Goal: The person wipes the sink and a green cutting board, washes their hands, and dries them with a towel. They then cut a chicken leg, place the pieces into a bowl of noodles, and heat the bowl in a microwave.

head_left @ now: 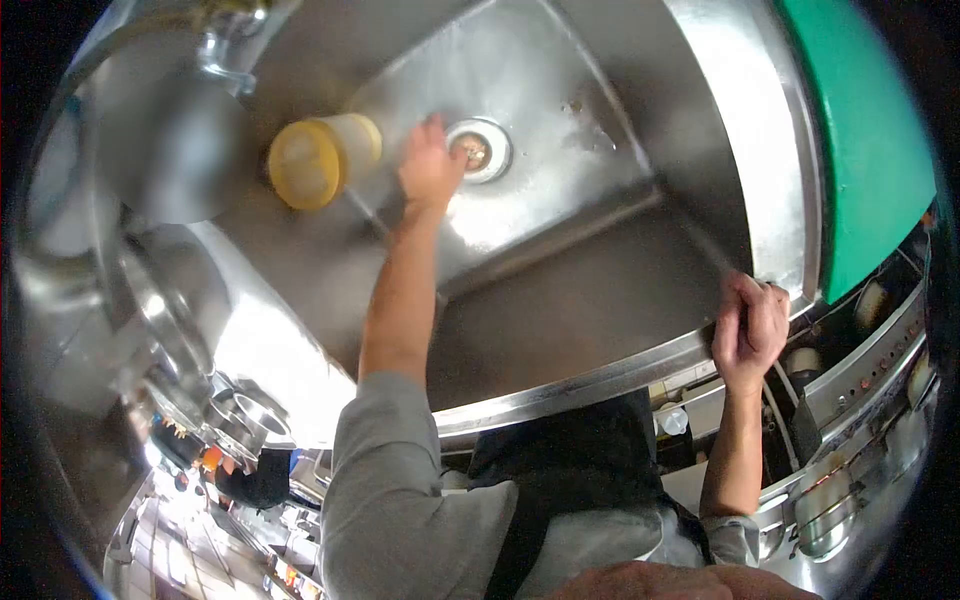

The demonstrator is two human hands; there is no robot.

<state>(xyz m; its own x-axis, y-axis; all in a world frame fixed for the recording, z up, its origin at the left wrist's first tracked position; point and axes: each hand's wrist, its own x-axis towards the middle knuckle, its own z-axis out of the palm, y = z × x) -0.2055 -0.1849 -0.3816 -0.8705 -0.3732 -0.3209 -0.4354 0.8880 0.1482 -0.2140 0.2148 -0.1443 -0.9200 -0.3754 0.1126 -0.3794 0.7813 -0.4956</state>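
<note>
My left hand (432, 168) reaches down to the floor of a deep steel sink (560, 290), right beside the drain (492, 170). Its fingers look stretched out and apart, slightly blurred, with the thumb over the drain opening; I see nothing held. Brownish bits show in the middle of the drain. Left of this hand, a clear container with a yellow lid (305, 165) lies on its side in the sink. My right hand (752, 325) is closed over the sink's front rim at the right corner, fingers curled.
A green board (868, 140) lies along the right side of the sink. A metal faucet (225, 60) is at the upper left. Steel pans (245, 415) stand at the lower left, and metal bowls (828, 515) sit at the lower right. Another person in dark clothing (258, 482) stands in the background.
</note>
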